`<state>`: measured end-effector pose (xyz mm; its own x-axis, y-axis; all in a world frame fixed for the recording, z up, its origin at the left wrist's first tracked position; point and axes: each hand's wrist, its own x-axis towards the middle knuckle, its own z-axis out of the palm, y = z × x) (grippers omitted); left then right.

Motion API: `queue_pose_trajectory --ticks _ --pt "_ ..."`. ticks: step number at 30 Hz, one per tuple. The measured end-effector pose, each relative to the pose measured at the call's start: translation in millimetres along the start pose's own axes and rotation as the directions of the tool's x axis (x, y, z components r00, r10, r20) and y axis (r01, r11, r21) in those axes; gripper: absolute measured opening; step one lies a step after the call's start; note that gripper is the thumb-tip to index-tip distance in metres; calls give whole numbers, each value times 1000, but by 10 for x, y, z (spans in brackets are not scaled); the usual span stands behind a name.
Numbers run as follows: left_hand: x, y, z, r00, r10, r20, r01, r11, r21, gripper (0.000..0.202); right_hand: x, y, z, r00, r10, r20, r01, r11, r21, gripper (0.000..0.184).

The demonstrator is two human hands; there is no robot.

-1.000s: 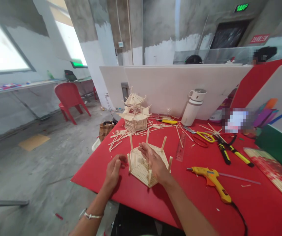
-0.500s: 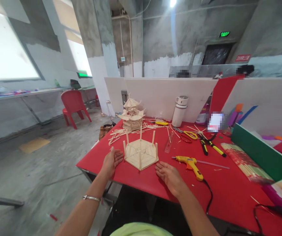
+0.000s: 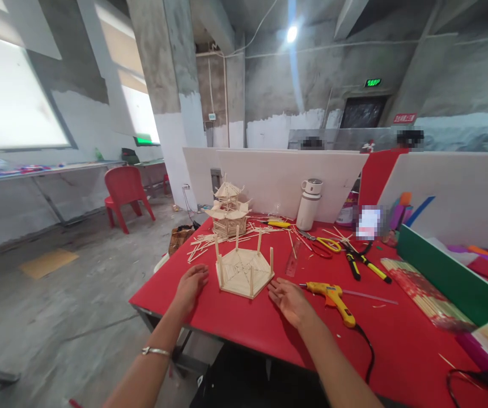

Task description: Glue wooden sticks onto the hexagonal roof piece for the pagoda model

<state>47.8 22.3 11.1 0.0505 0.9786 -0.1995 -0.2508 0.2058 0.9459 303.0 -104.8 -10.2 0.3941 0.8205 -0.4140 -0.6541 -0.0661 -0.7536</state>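
A hexagonal base (image 3: 244,272) made of pale wooden sticks lies on the red table in front of me, with short upright posts at its corners. To its left, a small gap away, is my left hand (image 3: 191,286), open and holding nothing. My right hand (image 3: 288,300) is open too, its fingertips close to the base's right corner; I cannot tell if they touch. A yellow glue gun (image 3: 331,297) with a glue stick in its back lies just right of that hand. Behind the base stands a stick-built pagoda model (image 3: 227,209).
Loose sticks (image 3: 201,246) lie around the pagoda. Further right are scissors (image 3: 329,243), pliers (image 3: 365,263), a clear ruler (image 3: 293,258), a white bottle (image 3: 309,205) and a packet of sticks (image 3: 426,292). The glue gun's black cord (image 3: 369,351) runs off the table's front. White boards (image 3: 264,175) stand behind.
The hexagonal base has turned a little, its front post shifting right and its back post left. My left hand has drawn slightly away from it. The camera view has tilted up a bit.
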Motion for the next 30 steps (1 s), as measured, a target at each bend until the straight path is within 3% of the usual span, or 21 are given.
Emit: queue_pose_trajectory --ticks 5,9,13,18,30 --pt "493 -12 199 996 41 84 -46 998 48 44 107 14 22 997 -45 -60 45 999 1 55" --pt "666 -24 216 991 0 137 -16 993 115 59 185 -18 72 997 -33 -63 32 999 -17 55" --pt "587 -15 31 991 -7 134 -14 988 154 63 276 -61 176 999 -18 -31 18 1000 -19 53" --pt "381 8 -191 992 21 125 -33 995 95 55 381 -69 314 999 -35 40 37 999 -30 54" --pt "300 -11 -216 990 52 131 -60 997 56 49 366 -52 316 994 -64 91 72 994 -88 64"
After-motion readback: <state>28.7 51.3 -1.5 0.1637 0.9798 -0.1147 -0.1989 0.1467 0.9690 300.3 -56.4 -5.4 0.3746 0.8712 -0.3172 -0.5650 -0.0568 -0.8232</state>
